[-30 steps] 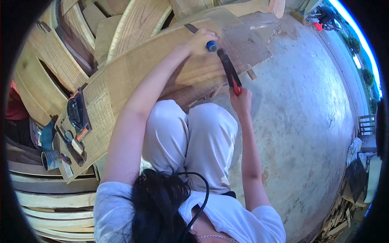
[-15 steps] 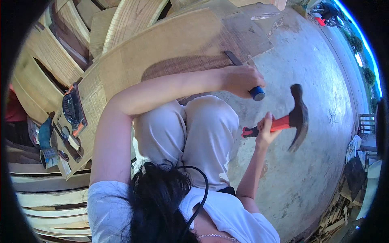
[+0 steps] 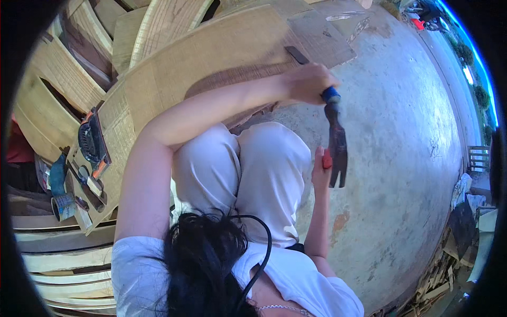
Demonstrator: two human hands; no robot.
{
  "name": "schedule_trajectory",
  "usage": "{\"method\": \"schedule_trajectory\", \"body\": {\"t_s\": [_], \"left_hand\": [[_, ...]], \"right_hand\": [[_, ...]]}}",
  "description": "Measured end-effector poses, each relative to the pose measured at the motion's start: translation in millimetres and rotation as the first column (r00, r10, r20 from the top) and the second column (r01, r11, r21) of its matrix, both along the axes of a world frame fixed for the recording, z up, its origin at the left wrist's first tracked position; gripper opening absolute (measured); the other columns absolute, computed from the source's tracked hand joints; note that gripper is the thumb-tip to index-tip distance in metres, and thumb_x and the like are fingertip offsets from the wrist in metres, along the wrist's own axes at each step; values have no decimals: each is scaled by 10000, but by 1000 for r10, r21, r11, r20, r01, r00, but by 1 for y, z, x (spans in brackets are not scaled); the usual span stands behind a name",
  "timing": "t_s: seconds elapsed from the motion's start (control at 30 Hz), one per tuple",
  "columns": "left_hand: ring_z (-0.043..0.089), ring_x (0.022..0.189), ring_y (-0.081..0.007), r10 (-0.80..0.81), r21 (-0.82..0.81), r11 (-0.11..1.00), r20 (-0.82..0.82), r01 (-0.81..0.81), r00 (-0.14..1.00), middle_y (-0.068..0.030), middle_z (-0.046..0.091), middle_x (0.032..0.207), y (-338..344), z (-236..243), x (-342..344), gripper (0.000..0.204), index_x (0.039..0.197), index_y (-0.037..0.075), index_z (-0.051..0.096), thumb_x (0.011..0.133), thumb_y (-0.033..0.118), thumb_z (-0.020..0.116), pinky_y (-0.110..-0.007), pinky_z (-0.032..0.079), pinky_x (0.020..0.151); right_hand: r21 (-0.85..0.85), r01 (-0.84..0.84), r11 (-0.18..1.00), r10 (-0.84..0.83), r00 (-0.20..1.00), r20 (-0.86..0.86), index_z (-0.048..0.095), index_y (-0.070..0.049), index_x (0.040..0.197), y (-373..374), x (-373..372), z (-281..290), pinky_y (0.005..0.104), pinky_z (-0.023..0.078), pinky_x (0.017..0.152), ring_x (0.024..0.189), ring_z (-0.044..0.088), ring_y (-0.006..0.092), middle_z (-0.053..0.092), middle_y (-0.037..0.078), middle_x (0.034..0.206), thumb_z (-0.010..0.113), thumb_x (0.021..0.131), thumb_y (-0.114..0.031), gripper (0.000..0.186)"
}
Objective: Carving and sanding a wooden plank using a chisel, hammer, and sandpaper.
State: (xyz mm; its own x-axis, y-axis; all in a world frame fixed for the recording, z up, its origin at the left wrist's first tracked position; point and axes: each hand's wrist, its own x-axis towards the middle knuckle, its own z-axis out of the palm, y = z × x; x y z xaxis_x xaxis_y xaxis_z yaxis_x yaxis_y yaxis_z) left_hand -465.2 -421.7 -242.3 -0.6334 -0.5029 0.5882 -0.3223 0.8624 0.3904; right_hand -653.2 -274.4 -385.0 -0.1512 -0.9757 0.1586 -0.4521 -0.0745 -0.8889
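My left hand (image 3: 309, 84) is closed around a chisel (image 3: 297, 54). The flat dark blade points away over a wide wooden panel (image 3: 211, 47), and the blue handle end sticks out on the right. Lower down, my right hand (image 3: 321, 170) grips a claw hammer (image 3: 336, 137) by its red handle. The hammer's striking end is at the butt of the chisel handle and appears to touch it. The claw points back toward me. Whether the blade tip touches the wood cannot be made out.
On the left, a black tool with orange ends (image 3: 94, 142) lies on a board beside small tools and a can (image 3: 63, 206). Curved planks (image 3: 68, 66) are stacked behind. Concrete floor (image 3: 401, 158) spreads to the right, with wood scraps (image 3: 433, 288) at the lower right.
The hammer has swung left, from apart at the right to the chisel's butt end. My left hand and the chisel have shifted slightly away from me.
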Motion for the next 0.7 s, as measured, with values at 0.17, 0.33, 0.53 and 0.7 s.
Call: {"method": "schedule_trajectory", "body": {"t_s": [0.17, 0.33, 0.53, 0.7], "left_hand": [[581, 686, -309, 69, -45, 997, 65, -66, 995, -118, 575, 659, -5, -4, 21, 105, 690, 69, 539, 625, 122, 603, -383, 455, 644], [577, 696, -311, 95, 14, 995, 88, -96, 992, -115, 576, 666, -22, -7, 29, 107, 691, 65, 537, 637, 130, 603, -385, 451, 660], [592, 725, -309, 162, -43, 987, 107, -158, 981, -125, 595, 690, -33, -13, 42, 90, 665, 73, 560, 601, 130, 589, -415, 473, 644], [579, 721, -308, 163, -121, 982, 130, -148, 978, -120, 590, 710, -60, -23, 59, 125, 660, 71, 557, 570, 140, 610, -418, 463, 631]], "right_hand": [[-142, 12, 990, 36, 942, 335, 479, -70, 656, 6, 18, 50, 196, 347, 446, 485, 388, 58, 440, -30, 574, 514, 878, -213, 267], [-30, -5, 1000, 7, 998, 59, 456, -80, 650, -23, 38, 52, 217, 300, 419, 481, 383, 40, 424, -37, 554, 555, 853, -200, 256], [117, -74, 990, 16, 898, 439, 549, -80, 797, -12, 37, 67, 220, 359, 400, 439, 453, 65, 473, -4, 555, 537, 864, -289, 221], [-154, -96, 983, 68, 982, -175, 568, -13, 686, -56, 30, 33, 293, 363, 482, 495, 455, 141, 528, 101, 579, 625, 788, -242, 257]]}}
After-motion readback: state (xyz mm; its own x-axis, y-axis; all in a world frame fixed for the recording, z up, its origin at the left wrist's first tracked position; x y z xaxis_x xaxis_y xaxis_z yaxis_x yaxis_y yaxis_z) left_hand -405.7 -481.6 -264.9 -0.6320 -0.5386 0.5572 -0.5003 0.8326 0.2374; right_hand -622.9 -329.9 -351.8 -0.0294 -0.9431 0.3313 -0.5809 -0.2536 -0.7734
